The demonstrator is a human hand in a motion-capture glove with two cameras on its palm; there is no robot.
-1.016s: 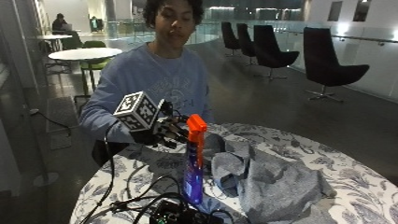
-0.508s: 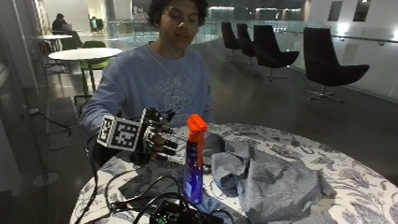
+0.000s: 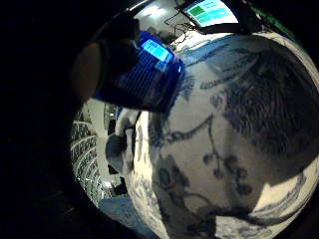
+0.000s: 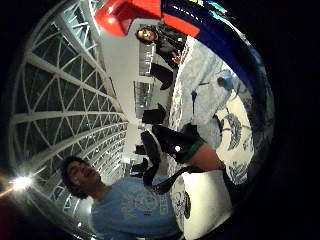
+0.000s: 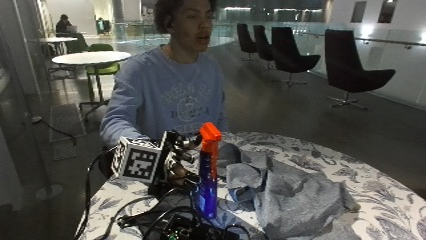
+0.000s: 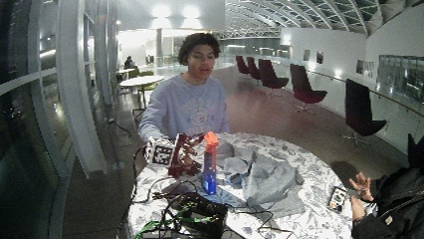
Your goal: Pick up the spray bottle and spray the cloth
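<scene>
Glass walls and rows of dark lounge chairs frame a round bench [image 5: 373,195] covered in a blue-and-white floral print, where a seated person in a pale blue sweatshirt works. At the left of the outside view, the gloved right hand [image 5: 178,159] hangs just above the bench top, its fingers reaching toward the spray bottle [image 5: 208,172] immediately to its right. The hand sits right beside the bottle's upper body, below the orange trigger head [image 5: 210,133], but whether the fingers have closed round it cannot be told from here; in the little-finger palm view the blue bottle [image 3: 144,74] looms close against the palm, which suggests contact or something near it. The bottle stands upright on the bench, its long axis vertical, the orange head at the top. Further right, touching or just beside the bottle's base, the grey cloth [image 5: 293,192] lies crumpled in a heap across the middle of the bench. Judging by this layout, the grasp is the step in hand, and the nozzle would then need to face right, away from the hand, toward the cloth.
</scene>
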